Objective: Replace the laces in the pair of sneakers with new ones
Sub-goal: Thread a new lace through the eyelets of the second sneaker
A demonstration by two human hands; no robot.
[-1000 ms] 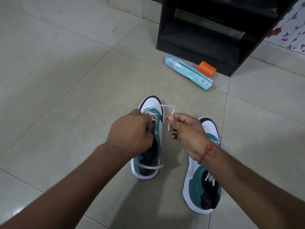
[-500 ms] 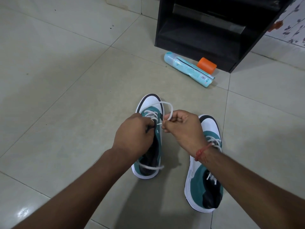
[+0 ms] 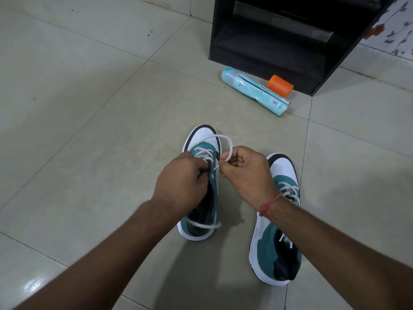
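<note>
Two white-and-teal sneakers stand on the tiled floor, toes pointing away. Over the left sneaker (image 3: 204, 139) my left hand (image 3: 182, 181) grips the dark tongue and upper edge near the eyelets. My right hand (image 3: 244, 172) pinches the tip of a white lace (image 3: 223, 139), which loops forward over the toe and threads into the upper eyelets. The lace's other end (image 3: 204, 225) lies across the heel opening. The right sneaker (image 3: 276, 249) sits beside it with white laces in place, partly hidden by my right forearm.
A teal tube-shaped pack (image 3: 254, 90) lies on the floor with an orange cylinder (image 3: 280, 85) beside it, just in front of a black open cabinet (image 3: 288, 41). Pale floor tiles stretch out to the left and right of the shoes.
My right hand has drawn closer to the left hand and the eyelets, bringing the lace tip with it. The lace loop over the toe has grown rounder.
</note>
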